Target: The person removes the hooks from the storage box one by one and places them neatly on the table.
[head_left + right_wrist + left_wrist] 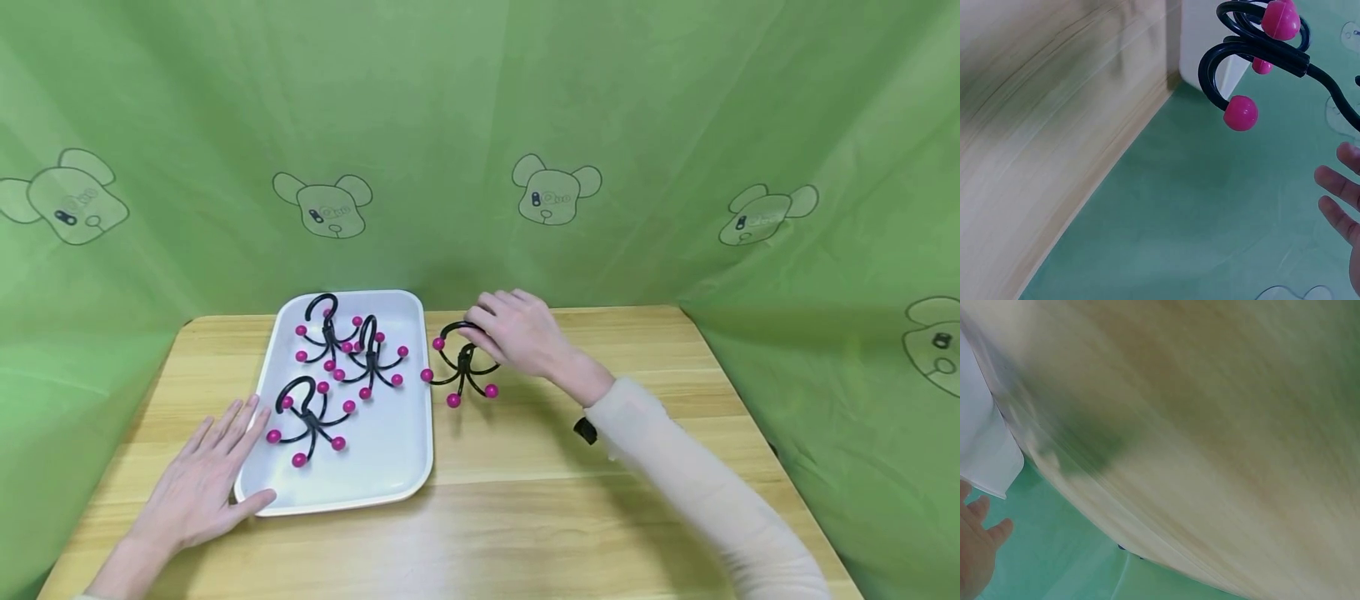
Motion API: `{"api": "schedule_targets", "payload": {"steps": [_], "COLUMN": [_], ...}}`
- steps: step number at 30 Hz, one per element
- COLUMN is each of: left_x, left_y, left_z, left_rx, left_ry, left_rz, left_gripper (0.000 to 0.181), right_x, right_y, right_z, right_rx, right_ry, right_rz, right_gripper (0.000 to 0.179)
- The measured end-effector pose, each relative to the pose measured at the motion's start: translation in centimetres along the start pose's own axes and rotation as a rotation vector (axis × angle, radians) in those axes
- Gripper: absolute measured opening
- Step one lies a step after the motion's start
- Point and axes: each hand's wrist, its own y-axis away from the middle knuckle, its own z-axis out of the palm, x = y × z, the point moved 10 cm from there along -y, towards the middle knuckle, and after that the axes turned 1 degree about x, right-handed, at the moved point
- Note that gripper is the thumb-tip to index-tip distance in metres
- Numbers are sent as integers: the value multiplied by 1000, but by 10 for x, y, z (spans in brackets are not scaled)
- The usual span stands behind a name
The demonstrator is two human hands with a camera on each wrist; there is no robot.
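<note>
A white tray lies on the left half of a wooden table. In it are three black wire hooks with pink ball tips. A fourth hook stands on the table just right of the tray, and my right hand grips its top loop with curled fingers. My left hand lies flat on the table at the tray's front left corner, thumb against the rim. The right wrist view shows that hook close up, with my fingertips at the right edge.
A green cloth with bear prints hangs behind and at both sides of the table. The left wrist view shows blurred table wood, a tray corner and part of my left hand.
</note>
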Motion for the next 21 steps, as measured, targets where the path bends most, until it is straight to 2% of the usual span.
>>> {"api": "schedule_targets", "payload": {"steps": [8,21], "left_x": [-1,-2], "left_y": [0,1], "left_z": [0,1], "left_rx": [3,9], "left_ry": [3,12], "left_rz": [1,-1], "left_gripper": [112,112], "right_x": [22,64], "right_y": [7,25], "right_z": [23,72], "right_rx": [-48,-194], "right_ry": [-5,-38], "right_rz": [48,176], "right_gripper": [29,31]}}
